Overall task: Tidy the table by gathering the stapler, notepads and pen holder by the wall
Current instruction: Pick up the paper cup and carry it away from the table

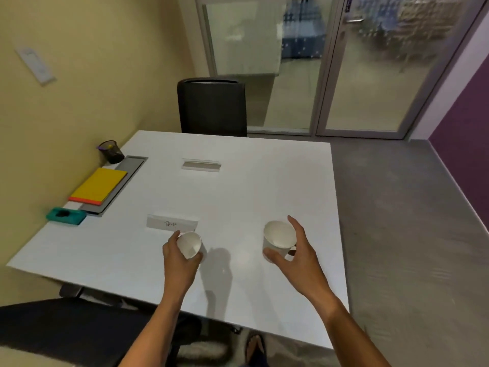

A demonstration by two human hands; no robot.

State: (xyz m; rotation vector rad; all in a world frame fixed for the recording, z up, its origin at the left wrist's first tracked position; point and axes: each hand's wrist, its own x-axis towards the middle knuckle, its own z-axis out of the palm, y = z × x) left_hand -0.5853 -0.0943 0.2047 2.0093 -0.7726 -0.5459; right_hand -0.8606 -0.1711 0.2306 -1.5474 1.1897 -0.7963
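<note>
I am standing in a small office meeting room. My white table [264, 181] is pushed against a plain yellow wall [92, 75], with a black office chair [211, 107] at its far side. Two name cards [172, 225] sit on it, and a mesh pen holder [111, 151], yellow notepads [99, 186] and a teal stapler [66, 215] line the wall edge. Frosted glass doors [370, 75] close the room.

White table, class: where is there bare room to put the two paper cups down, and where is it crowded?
Bare: the white table from the grey name stand to the right edge, and the near-left corner below the teal stapler. Crowded: the wall strip with the black mesh pen holder, yellow notepads and stapler.
</note>
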